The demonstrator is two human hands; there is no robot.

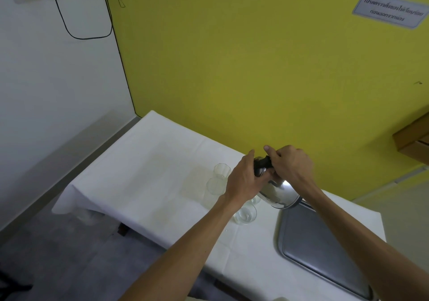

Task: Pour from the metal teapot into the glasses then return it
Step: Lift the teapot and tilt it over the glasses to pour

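A shiny metal teapot with a black top is held tilted over the glasses, above the white table. My left hand presses against its black lid and side. My right hand is closed on the black handle at the top. Several clear glasses stand together on the cloth: a tall one at the back, another in front of it, and a short one nearest me. My left forearm hides part of the group. Whether liquid is flowing cannot be seen.
A grey metal tray lies on the white tablecloth at the right, under the teapot's base edge. The yellow wall runs right behind the table. A wooden shelf juts out at the far right. The table's left edge drops to a grey floor.
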